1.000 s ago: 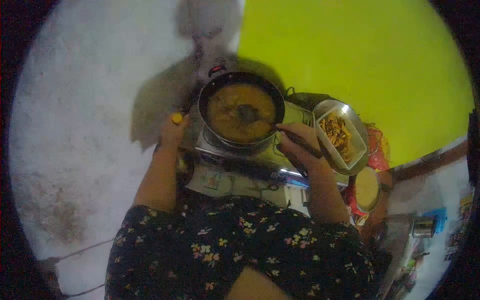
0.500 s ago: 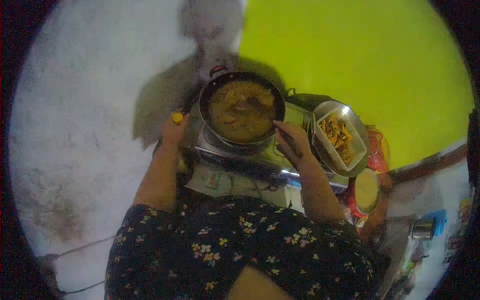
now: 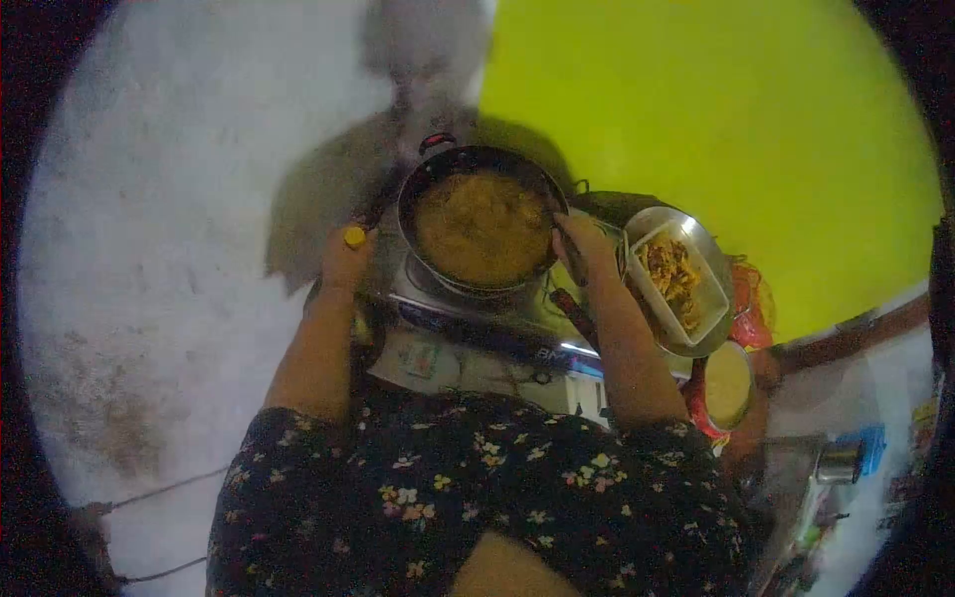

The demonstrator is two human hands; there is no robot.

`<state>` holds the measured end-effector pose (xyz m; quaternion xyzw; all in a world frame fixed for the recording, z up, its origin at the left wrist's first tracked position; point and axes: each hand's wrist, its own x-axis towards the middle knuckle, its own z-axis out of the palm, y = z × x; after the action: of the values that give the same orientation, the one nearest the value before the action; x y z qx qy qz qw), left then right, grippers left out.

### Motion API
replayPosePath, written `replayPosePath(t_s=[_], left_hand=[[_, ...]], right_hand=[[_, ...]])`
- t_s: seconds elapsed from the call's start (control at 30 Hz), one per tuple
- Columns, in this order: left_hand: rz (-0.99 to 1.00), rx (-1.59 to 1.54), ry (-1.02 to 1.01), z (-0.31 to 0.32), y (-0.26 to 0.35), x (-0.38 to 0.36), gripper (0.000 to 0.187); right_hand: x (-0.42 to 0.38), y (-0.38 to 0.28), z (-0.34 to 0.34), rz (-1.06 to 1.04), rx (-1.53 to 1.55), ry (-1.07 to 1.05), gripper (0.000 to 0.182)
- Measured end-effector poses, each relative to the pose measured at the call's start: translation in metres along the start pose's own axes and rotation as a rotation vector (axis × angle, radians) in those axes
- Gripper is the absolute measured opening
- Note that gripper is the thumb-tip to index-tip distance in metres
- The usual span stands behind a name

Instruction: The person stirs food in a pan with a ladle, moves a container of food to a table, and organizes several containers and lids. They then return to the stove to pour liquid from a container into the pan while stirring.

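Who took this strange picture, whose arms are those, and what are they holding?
A camera on a person's head took it, looking down at their bare left hand and right hand. On the silvery metal stove sits a round black pan of brown food. A white rectangular tray of brownish pieces sits on a round silvery metal dish. The right grip holds a thin dark tool by the pan's rim. The left grip seems closed on something with a round yellow end; I can't tell what.

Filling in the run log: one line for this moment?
left hand: gripping yellow-ended object | right hand: holding dark utensil at right rim of pan | pan: on stove, brown food inside
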<state>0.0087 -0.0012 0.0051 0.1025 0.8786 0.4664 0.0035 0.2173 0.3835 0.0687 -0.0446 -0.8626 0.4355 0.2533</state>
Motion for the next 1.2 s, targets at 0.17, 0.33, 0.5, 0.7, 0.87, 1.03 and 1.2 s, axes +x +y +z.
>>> replayPosePath(t_s=[0.17,0.33,0.5,0.7,0.87,1.03,1.2], left_hand=[[0.132,0.003,0.087,0.008,-0.009,0.003,0.038],[0.130,-0.009,0.070,0.000,0.010,-0.006,0.040],[0.206,0.064,0.149,0.014,-0.019,0.010,0.041],[0.086,0.129,0.104,0.004,0.009,-0.003,0.045],[0.079,0.045,-0.023,0.012,-0.018,0.010,0.055],[0.103,0.033,0.051,0.007,0.007,-0.003,0.056],[0.099,0.075,0.079,0.000,0.027,-0.014,0.040]], right_hand=[[-0.018,-0.058,0.003,-0.016,-0.210,0.234,0.018],[-0.023,-0.069,0.010,0.439,0.092,0.155,0.016],[-0.019,-0.066,0.017,0.421,0.137,0.082,0.026],[-0.017,-0.071,0.011,0.124,-0.123,0.163,0.016],[-0.013,-0.077,0.002,-0.185,-0.294,0.086,0.017],[0.001,-0.070,-0.003,-0.407,-0.558,0.011,0.038],[-0.006,-0.080,0.027,-0.253,-0.119,0.069,0.022]])
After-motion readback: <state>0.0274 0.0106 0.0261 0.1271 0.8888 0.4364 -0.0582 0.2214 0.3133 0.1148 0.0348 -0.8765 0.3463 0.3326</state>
